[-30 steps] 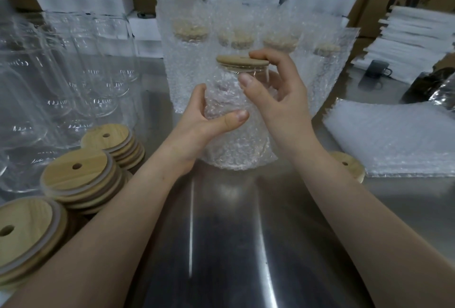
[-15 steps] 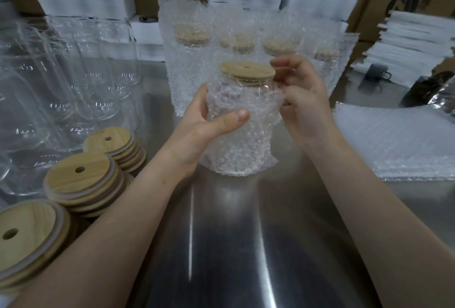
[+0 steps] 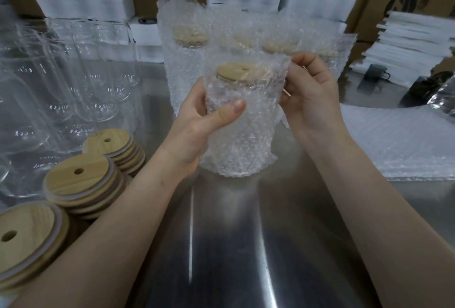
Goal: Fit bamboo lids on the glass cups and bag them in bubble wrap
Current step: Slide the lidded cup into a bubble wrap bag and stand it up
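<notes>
Since a second ago the clear bubble-wrap bag (image 3: 240, 135) has come up over the round bamboo lid (image 3: 242, 72), which was poking out bare before, so the lidded glass cup (image 3: 246, 91) now sits fully inside the bag, held just above the shiny steel table (image 3: 246, 246). Left hand (image 3: 197, 123) is wrapped around the bagged cup's side, thumb pressed across the front, fingers curled behind, basically clamping it so the bag can slide up without the glass slipping. Right hand (image 3: 312, 96) has its fingers closed in a pinch on the bag's top edge at the right, tugging it past the rim, I'd guess to leave a flap to fold over.

Further out: behind it stand finished bubble-wrapped cups (image 3: 187, 61) in a row, parked out of the way. Stacks of spare bamboo lids with straw holes (image 3: 81, 179) sit at the left beside bare glass cups (image 3: 98, 81), and a flat pile of bubble-wrap bags (image 3: 398, 140) lies to the right, all within easy reach for the next one.
</notes>
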`<state>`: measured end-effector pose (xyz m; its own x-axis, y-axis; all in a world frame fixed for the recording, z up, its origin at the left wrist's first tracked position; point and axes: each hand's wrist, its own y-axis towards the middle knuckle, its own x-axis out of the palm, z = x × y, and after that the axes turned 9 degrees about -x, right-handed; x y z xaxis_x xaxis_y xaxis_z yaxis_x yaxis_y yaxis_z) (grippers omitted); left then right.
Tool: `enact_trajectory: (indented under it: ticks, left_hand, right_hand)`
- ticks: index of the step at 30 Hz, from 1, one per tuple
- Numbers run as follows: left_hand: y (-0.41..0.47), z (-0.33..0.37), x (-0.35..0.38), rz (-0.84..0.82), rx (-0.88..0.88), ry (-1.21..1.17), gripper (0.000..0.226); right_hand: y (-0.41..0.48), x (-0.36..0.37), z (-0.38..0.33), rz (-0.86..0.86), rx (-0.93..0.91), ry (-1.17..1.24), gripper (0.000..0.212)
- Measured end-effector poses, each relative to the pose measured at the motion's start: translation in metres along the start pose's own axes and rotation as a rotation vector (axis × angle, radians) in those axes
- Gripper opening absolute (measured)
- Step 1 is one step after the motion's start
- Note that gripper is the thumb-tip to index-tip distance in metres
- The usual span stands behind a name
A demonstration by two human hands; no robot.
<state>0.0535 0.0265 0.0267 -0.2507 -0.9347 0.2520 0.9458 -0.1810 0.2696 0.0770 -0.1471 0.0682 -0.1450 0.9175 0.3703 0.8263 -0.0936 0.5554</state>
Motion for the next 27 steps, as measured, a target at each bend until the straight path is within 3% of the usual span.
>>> enact_trajectory:
  ticks: [3,9,15,23,27]
  left_hand:
    - [0.002,0.005,-0.001,0.029,0.038,-0.047,0.065]
    - [0.003,0.014,0.003,0.212,0.14,-0.067,0.019]
    - [-0.001,0.028,0.009,0.318,0.231,-0.075,0.005]
    - [-0.004,0.038,0.015,0.407,0.4,-0.004,0.018]
    - [-0.003,0.041,0.014,0.37,0.42,0.024,0.008]
  right_hand:
    - [-0.002,0.004,0.0,0.016,0.038,0.047,0.021]
    - [0.001,0.0,-0.008,0.012,0.144,0.251,0.007]
    - [0.0,0.003,-0.003,-0.286,0.071,0.02,0.062]
    - [-0.003,0.003,-0.002,-0.192,-0.076,-0.122,0.009]
    - [-0.003,0.006,-0.004,-0.107,-0.11,-0.105,0.013]
